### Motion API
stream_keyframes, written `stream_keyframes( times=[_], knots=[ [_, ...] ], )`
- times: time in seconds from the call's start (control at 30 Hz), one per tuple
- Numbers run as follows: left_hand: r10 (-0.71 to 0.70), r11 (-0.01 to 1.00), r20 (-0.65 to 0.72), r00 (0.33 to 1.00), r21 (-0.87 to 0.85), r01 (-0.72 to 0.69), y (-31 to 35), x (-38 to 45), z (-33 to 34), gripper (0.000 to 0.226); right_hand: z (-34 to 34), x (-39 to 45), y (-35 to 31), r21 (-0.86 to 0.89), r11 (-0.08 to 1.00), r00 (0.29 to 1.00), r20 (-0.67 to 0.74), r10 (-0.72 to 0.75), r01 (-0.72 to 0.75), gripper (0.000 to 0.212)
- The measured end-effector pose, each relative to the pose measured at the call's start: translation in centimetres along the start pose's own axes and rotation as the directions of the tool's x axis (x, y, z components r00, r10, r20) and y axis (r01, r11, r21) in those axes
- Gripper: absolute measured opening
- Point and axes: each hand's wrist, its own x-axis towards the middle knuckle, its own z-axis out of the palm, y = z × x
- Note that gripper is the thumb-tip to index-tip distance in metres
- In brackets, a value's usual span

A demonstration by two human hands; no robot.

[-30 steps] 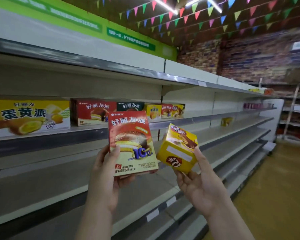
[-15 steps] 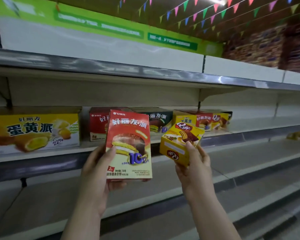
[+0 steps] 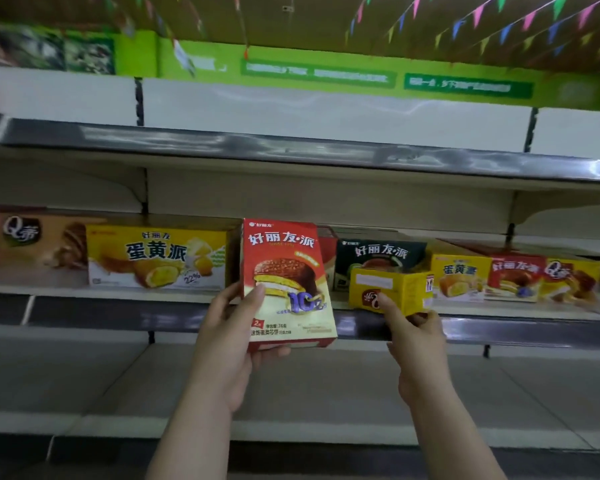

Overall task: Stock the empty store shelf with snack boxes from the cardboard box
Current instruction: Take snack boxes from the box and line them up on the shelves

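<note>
Red snack box (image 3: 286, 282) upright before shelf (image 3: 187, 311); yellow box (image 3: 390, 289) at shelf edge.

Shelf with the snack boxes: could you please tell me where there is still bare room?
The snack shelf is crowded edge to edge; the yellow box already overlaps the dark green box. The lower shelf, beneath both hands, is bare.

Green sign (image 3: 317, 77) lettering blurred (unreadable).
</note>
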Motion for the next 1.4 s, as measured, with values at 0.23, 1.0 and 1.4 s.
stream_keyframes(
  times=[0.23, 1.0, 1.4],
  knots=[
    [0.039, 0.998, -0.052, 0.998, -0.049, -0.041, 0.7, -1.0, 0.9, 0.047, -0.4, -2.4, -1.0, -0.442, 0.490, 0.652, 0.610, -0.449, 0.751, 0.103],
    [0.168, 0.840, 0.005, 0.986, 0.522, -0.146, 0.5, -1.9, -1.2, 0.043, 0.2, -3.9, -0.5, 0.195, 0.981, 0.884, 0.461, -0.080, -0.013, 0.043],
    [0.522, 0.095, 0.365, 0.771, 0.873, -0.478, 4.6, -3.6, 0.8, 0.089, -0.1, -3.9, -8.9, -0.084, 0.762, 0.571, 0.716, -0.402, 0.642, 0.045]
  ],
)
